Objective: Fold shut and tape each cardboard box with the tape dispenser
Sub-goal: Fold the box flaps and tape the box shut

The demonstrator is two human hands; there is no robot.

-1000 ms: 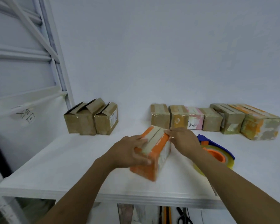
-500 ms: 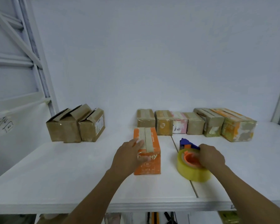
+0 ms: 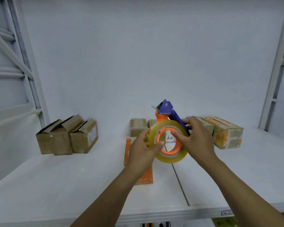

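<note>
we are holding the tape dispenser (image 3: 172,158) in the air, left hand (image 3: 143,153) pinching its roll and right hand (image 3: 197,141) gripping its frame, while the orange box (image 3: 145,176) is lying on the table (image 3: 72,185) just under the left hand, long axis running away from us.

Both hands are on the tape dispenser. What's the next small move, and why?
Probably peel the tape end free from the roll. The left hand pinches the roll's rim while the right hand grips the tape dispenser, which is held off the table near the orange box.
</note>
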